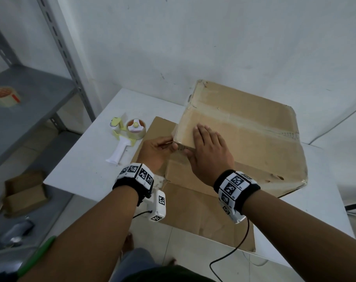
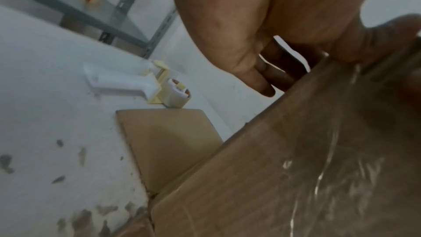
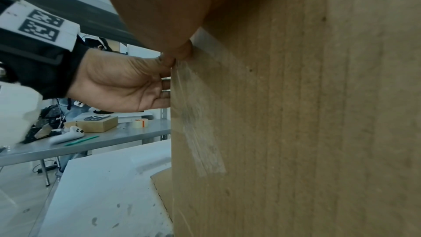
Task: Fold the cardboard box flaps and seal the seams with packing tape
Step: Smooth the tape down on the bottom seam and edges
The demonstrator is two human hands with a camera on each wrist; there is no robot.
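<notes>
1. Right hand (image 1: 208, 147): lies flat, fingers straight, on the top of the cardboard box (image 1: 254, 143) at its near-left corner; the thumb wraps down over the corner edge. The palm is hidden from the head camera.
2. Left hand (image 1: 156, 149): set against the box's left side at the same corner, fingers extended onto the cardboard. From the right wrist view its fingertips (image 3: 165, 86) pass behind the box edge and cannot be seen; a grip cannot be confirmed.
3. Clear packing tape (image 3: 200, 114) runs over that corner and down the side; its end is blurred in the left wrist view.
4. The box sits on the white bench (image 1: 87, 159), on a flat cardboard sheet (image 1: 203, 216) partly covered by it.
5. Tape dispenser (image 1: 126, 137) lies on the bench, left of the box, apart from both hands.
6. A spare tape roll (image 1: 5, 96) sits on the grey shelf (image 1: 30, 102), cut off at the frame edge.
</notes>
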